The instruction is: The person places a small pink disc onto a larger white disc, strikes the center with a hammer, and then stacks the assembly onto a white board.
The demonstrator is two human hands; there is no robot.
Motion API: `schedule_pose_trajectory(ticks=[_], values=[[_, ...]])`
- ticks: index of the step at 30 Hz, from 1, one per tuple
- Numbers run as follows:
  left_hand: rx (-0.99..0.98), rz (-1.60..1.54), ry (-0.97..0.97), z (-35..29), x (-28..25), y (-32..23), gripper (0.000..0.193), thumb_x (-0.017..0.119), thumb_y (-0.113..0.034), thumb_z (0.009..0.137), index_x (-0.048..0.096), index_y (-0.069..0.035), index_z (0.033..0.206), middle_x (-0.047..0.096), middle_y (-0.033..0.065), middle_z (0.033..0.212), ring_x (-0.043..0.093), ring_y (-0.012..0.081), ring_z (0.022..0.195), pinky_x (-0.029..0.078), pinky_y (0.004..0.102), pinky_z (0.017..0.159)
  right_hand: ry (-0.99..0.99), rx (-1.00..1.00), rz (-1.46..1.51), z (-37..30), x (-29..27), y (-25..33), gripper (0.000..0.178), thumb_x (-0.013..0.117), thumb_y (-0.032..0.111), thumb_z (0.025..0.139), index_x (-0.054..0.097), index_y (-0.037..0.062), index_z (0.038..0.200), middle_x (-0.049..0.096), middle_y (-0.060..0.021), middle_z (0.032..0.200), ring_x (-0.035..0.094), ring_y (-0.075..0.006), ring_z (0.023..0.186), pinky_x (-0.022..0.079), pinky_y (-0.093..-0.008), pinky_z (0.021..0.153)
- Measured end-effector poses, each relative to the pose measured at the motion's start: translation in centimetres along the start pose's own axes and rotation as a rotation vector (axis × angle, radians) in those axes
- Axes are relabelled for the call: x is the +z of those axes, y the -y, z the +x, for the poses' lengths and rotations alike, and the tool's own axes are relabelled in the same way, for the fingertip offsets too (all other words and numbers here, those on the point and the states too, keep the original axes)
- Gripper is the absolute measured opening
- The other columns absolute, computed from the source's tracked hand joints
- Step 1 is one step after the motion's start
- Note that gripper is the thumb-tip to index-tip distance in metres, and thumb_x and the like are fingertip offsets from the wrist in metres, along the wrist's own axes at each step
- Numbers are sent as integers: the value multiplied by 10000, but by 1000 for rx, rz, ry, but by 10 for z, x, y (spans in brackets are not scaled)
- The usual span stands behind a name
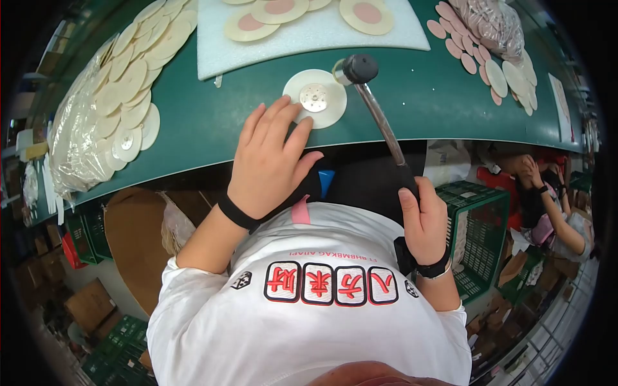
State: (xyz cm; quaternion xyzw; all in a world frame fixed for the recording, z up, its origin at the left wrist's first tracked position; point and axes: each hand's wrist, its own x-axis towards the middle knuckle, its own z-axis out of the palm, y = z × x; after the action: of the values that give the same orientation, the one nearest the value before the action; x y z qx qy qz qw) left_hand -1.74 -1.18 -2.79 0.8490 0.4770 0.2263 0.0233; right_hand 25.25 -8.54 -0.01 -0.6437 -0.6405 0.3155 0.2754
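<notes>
A round cream disc (332, 114) lies flat near the front edge of the green table, a shiny dotted metal piece (313, 98) at its centre. My left hand (267, 157) reaches onto the disc from the near left, fingers stretched out and the tips on its lower left part. In my right hand (425, 215), closed round the dark grip, is a mallet (381, 117) with a metal shaft. Its black head (359, 68) is over or beside the disc's upper right rim; whether they touch I cannot tell.
Many cream discs (122, 83) spill from a clear plastic bag (80, 151) at left. A white foam sheet (309, 40) bears discs with pink centres (367, 14). Pink discs (458, 35) lie at right. A green crate (476, 238) stands below the table; another person's arm (560, 219) is at far right.
</notes>
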Motion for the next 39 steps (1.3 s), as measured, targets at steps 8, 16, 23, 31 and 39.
schedule_pose_trajectory(ticks=[8, 16, 23, 31, 39], values=[[3, 3, 36, -3, 1, 4, 473, 767, -241, 832, 624, -76, 1252, 583, 123, 1343, 530, 312, 1321, 377, 508, 1112, -10, -101, -138, 14, 13, 4, 180, 624, 177, 1005, 582, 3, 1021, 598, -151, 661, 604, -349, 552, 444, -396, 494], [-6, 6, 59, -6, 1, 6, 498, 760, -222, 833, 622, -106, 1297, 583, 100, 1359, 529, 290, 1325, 366, 505, 1115, 7, -93, -245, 5, 10, 6, 179, 624, 178, 1000, 563, 9, 1005, 605, -176, 674, 608, -389, 575, 443, -428, 493], [-3, 14, 68, -6, -1, 7, 512, 757, -213, 836, 620, -120, 1320, 585, 86, 1363, 527, 277, 1326, 357, 510, 1118, -2, -63, -167, -4, 4, 12, 164, 607, 159, 1009, 559, 3, 1021, 589, -195, 663, 602, -407, 590, 434, -424, 510], [-4, 14, 72, -8, -2, 6, 517, 753, -209, 840, 616, -128, 1331, 587, 79, 1360, 522, 269, 1327, 352, 508, 1121, -25, -107, -184, -11, 3, 8, 154, 612, 138, 1001, 556, -5, 1021, 582, -193, 648, 598, -400, 569, 426, -418, 498], [1, 13, 76, -6, -3, 6, 516, 756, -209, 837, 621, -133, 1330, 593, 78, 1351, 519, 267, 1329, 345, 506, 1128, -7, -96, -157, -18, 2, 5, 173, 636, 146, 990, 566, -10, 1019, 578, -170, 641, 600, -371, 554, 419, -394, 497]])
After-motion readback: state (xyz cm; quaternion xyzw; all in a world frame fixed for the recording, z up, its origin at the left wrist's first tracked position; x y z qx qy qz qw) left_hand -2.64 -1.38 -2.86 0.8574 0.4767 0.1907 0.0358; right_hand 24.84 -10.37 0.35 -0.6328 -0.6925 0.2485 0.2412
